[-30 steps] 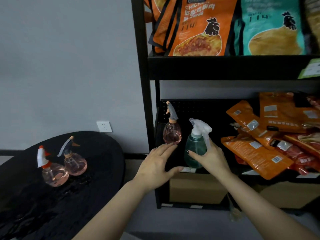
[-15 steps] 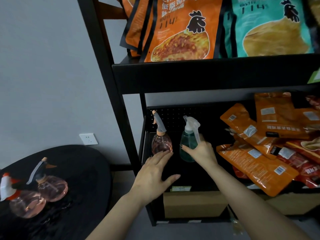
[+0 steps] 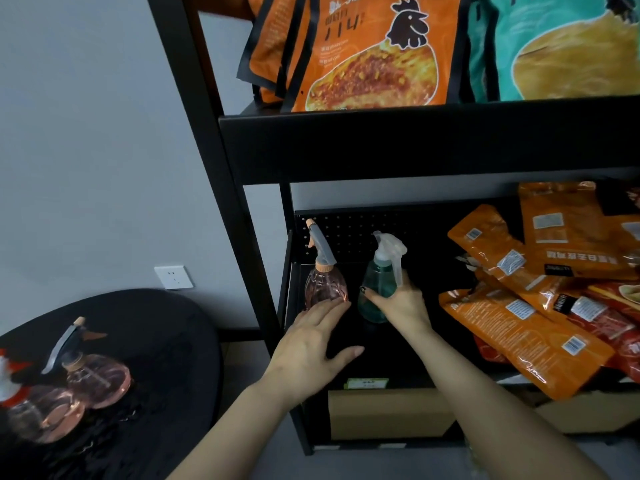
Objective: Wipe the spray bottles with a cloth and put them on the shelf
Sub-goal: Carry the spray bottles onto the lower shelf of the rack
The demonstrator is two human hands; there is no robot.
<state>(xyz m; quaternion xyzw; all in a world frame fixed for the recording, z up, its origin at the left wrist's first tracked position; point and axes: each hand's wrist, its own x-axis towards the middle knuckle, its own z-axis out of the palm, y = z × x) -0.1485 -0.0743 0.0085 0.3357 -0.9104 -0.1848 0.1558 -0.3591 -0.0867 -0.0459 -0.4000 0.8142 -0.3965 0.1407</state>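
On the lower shelf (image 3: 377,362) of the black rack stand two spray bottles. My right hand (image 3: 398,304) grips the teal bottle (image 3: 378,277) with the white trigger head around its body. Left of it stands a pink bottle (image 3: 325,284) with a grey and orange nozzle; the straight fingers of my left hand (image 3: 313,348) touch its base. Two more pink bottles sit on the round black table (image 3: 166,344) at the lower left: one with a grey trigger (image 3: 95,374), one with a red and white head (image 3: 31,407). No cloth is in view.
Orange snack packets (image 3: 519,313) pile up on the right of the same shelf. Big orange (image 3: 367,53) and teal (image 3: 561,46) chicken bags fill the shelf above. Cardboard boxes (image 3: 388,414) sit below. A wall socket (image 3: 173,277) is on the grey wall.
The view has closed in on the rack and shifted right. My right hand has carried the teal bottle deeper onto the shelf, beside the pink one. My left hand stays at the pink bottle's base.
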